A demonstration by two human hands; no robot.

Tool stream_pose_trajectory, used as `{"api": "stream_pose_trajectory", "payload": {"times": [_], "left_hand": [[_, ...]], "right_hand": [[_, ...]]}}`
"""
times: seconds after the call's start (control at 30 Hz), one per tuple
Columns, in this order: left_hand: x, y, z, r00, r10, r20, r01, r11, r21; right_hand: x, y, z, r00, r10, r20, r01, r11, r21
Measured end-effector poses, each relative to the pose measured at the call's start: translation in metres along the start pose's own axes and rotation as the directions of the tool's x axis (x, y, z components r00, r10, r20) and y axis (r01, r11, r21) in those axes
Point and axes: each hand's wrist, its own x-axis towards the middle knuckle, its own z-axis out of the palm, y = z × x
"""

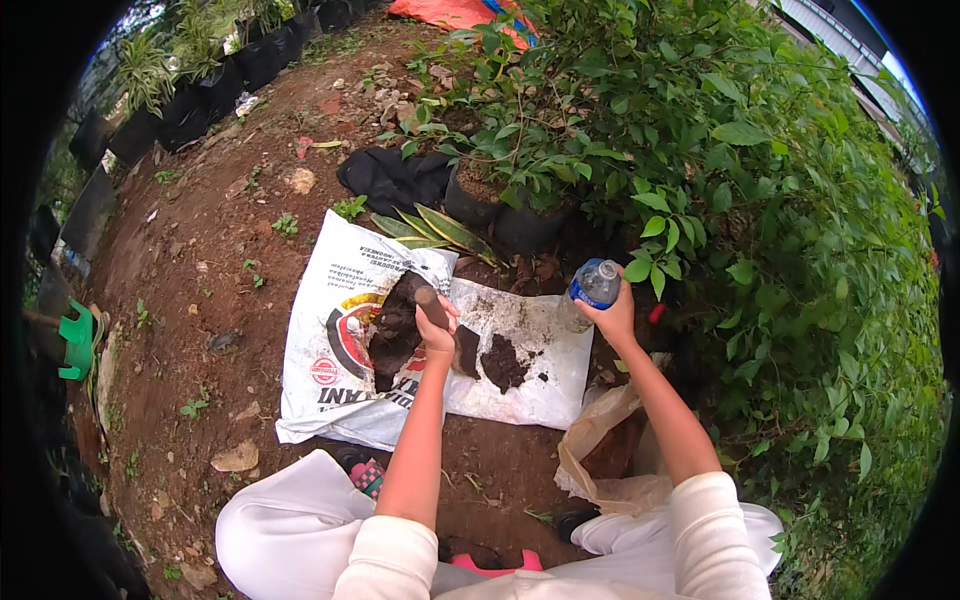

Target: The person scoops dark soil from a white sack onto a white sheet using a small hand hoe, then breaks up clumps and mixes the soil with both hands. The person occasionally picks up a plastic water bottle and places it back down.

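My left hand (438, 330) is closed around the wooden handle (429, 304) of a small digging tool. Its dark metal blade (468, 352) hangs below my fist, over the boundary between two white sacks. The printed sack (319, 300) on the left is torn open, with dark soil (394, 322) showing in the hole. On the flatter, stained sack (551, 390) to the right lies a small heap of soil (504, 364). My right hand (619, 319) grips a clear plastic bottle (600, 279) with a blue label, tilted, its mouth uncapped and facing up.
Cut variegated leaves (450, 229) and a black cloth (394, 180) lie beyond the sacks, near black plant pots (469, 195). Dense shrubs (787, 225) crowd the right. A crumpled translucent plastic bag (592, 450) lies by my right knee. A green plastic object (77, 341) stands far left.
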Motion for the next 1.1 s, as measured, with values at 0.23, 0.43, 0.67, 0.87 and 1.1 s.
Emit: {"api": "stream_pose_trajectory", "payload": {"times": [0.23, 0.43, 0.67, 0.87, 1.1], "left_hand": [[0.011, -0.001, 0.001, 0.999, -0.038, -0.009, 0.038, 0.997, 0.067], [0.016, -0.003, 0.000, 0.995, -0.073, -0.064, 0.075, 0.997, 0.023], [0.017, 0.002, 0.003, 0.992, -0.098, -0.074, 0.096, 0.995, -0.036], [0.016, 0.000, 0.003, 0.995, -0.074, -0.061, 0.074, 0.997, -0.001], [0.015, -0.002, -0.004, 0.999, -0.035, -0.008, 0.035, 0.999, 0.024]], "right_hand": [[0.058, 0.034, 0.049, 0.997, -0.037, -0.064, 0.039, 0.999, 0.029], [0.068, 0.061, 0.083, 0.979, 0.058, 0.197, -0.074, 0.994, 0.077], [0.064, 0.055, 0.091, 0.939, 0.090, 0.332, -0.098, 0.995, 0.008], [0.065, 0.044, 0.084, 0.919, 0.141, 0.369, -0.104, 0.988, -0.117], [0.059, 0.011, 0.077, 0.922, 0.254, 0.291, -0.192, 0.956, -0.223]]}}
